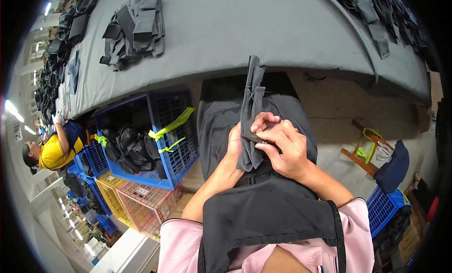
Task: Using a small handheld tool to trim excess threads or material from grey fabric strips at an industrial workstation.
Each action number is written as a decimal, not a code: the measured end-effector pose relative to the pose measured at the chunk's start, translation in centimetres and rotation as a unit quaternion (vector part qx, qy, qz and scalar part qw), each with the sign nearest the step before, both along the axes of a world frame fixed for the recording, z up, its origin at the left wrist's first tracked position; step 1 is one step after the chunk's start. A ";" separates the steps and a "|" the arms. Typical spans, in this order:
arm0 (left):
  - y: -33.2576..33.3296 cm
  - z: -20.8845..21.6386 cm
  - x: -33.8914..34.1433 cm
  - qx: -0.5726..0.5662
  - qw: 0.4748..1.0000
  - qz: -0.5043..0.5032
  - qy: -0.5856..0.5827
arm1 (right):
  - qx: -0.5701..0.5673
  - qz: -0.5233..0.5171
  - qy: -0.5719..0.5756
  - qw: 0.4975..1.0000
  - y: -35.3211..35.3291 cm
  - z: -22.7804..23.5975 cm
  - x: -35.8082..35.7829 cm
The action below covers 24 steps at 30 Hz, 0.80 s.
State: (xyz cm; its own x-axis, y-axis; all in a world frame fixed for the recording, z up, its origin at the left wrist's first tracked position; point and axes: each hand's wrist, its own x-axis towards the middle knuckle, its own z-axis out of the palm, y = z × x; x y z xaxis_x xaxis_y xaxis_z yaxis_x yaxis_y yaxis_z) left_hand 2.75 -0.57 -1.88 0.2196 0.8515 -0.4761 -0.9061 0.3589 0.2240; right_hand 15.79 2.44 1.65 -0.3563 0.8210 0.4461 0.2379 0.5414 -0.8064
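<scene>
My left hand (234,142) is closed around a bundle of dark grey fabric strips (253,96). The strips run lengthwise over my lap toward the table edge, and fine loose threads stick out of their sides. In my right hand (288,146), pinched between thumb and fingers, is a small dark pointed tool (254,138) that looks like thread snips. Its tip touches or nearly touches the strips beside my left fingers; most of it is hidden by my hand. Beneath both hands lies the black apron (216,127) over my lap.
A grey cloth-covered table (245,28) spans the front, bearing piled fabric strips (136,30). Left stand a blue crate (176,132) of black pieces and a pink crate (150,202). Right are a wooden stool (365,148) and another blue crate (381,209). A person in yellow (54,153) works far left.
</scene>
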 end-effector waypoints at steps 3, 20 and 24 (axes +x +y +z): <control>0.5 1.1 -0.3 -0.056 0.986 -0.015 0.157 | -0.184 0.017 0.050 0.982 -0.2 1.6 0.5; 1.5 4.6 -1.8 -0.014 0.963 -0.095 0.252 | -0.060 -0.069 -0.091 0.992 2.7 1.4 2.5; 1.7 5.1 -1.6 -0.011 0.962 -0.107 0.253 | -0.018 -0.074 -0.140 0.987 3.4 1.0 2.3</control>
